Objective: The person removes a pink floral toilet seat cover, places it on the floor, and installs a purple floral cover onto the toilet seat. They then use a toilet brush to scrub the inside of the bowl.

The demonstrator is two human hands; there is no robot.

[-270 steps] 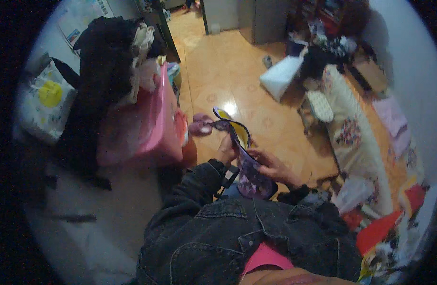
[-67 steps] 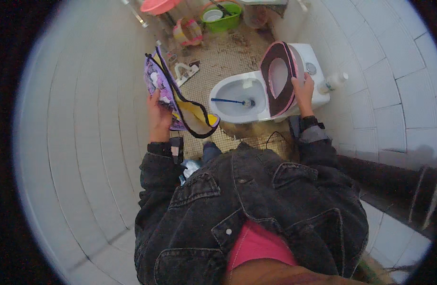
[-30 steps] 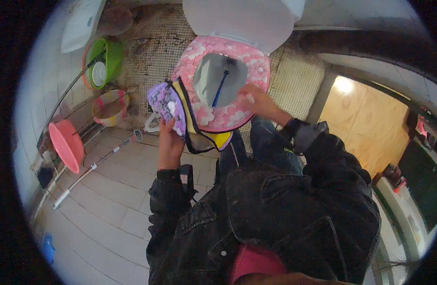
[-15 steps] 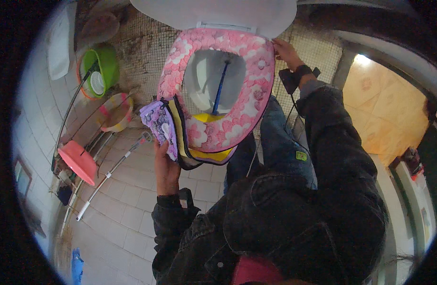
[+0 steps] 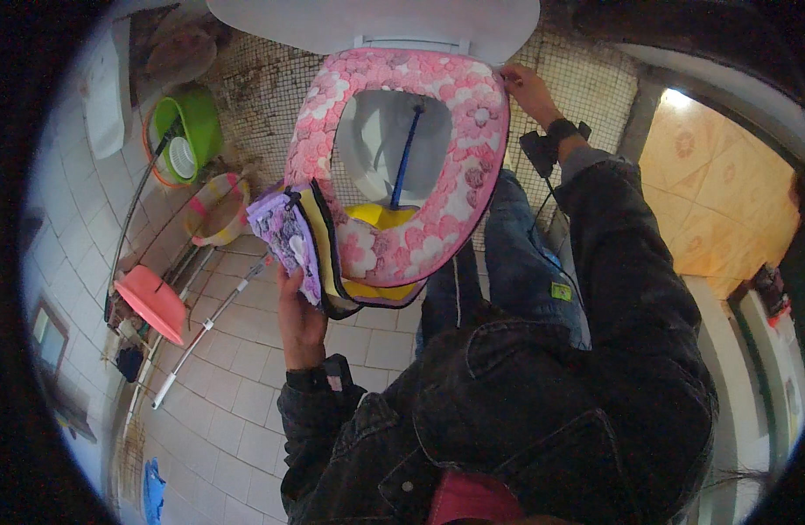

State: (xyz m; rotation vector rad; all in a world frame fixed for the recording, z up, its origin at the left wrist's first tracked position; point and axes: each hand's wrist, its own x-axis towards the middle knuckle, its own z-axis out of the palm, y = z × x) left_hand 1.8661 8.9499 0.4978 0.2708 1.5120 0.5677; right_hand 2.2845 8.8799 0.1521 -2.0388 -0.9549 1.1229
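Note:
A plush pink toilet seat cover with a flower pattern spreads over the toilet bowl. Through its opening a thin blue stick shows. My left hand is closed on a folded purple flowered seat cover with yellow lining and black edging, at the lower left of the pink one. Part of that purple cover lies beneath the pink cover, its yellow side showing. At the upper right, my right hand has its fingertips closed on the pink cover's edge.
The white toilet lid stands raised at the back. On the left are a green bucket, a patterned basin, a pink basin and a long white pole. A doorway with tan floor tiles lies right.
The purple cover and my left hand have shifted slightly left. My right hand stays at the pink cover's edge. The whole view has tilted a little.

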